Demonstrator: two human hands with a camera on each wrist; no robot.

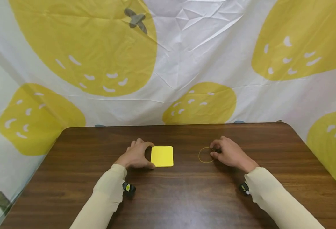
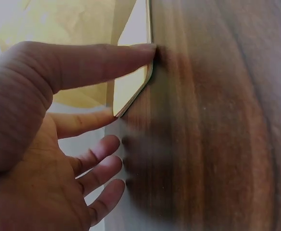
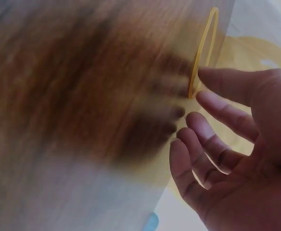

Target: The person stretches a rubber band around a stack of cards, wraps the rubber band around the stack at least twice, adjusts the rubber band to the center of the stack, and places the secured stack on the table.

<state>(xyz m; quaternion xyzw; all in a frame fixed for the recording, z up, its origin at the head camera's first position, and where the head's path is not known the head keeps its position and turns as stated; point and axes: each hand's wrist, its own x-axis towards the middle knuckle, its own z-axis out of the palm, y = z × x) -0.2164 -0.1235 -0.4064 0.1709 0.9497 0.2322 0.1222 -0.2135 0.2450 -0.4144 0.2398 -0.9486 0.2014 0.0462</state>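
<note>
A flat yellow square (image 1: 161, 156) with rounded corners lies on the brown table. My left hand (image 1: 138, 155) holds it by its left side, the thumb at the near corner and the index finger at the far one. Its thin edge (image 2: 149, 72) shows in the left wrist view, and the other fingers spread below. To the right, a thin yellow rubber band (image 1: 200, 156) lies in a loose loop. My right hand (image 1: 228, 152) is at the loop's right side, thumb and index fingertips touching or almost touching it, with a gap between them.
The wood-grain table (image 1: 185, 197) spreads under both hands. Behind it hangs a white cloth (image 1: 179, 63) with large yellow fruit shapes, close to the far edge. A small dark device (image 1: 129, 188) sits on the left wrist and another (image 1: 244, 188) on the right.
</note>
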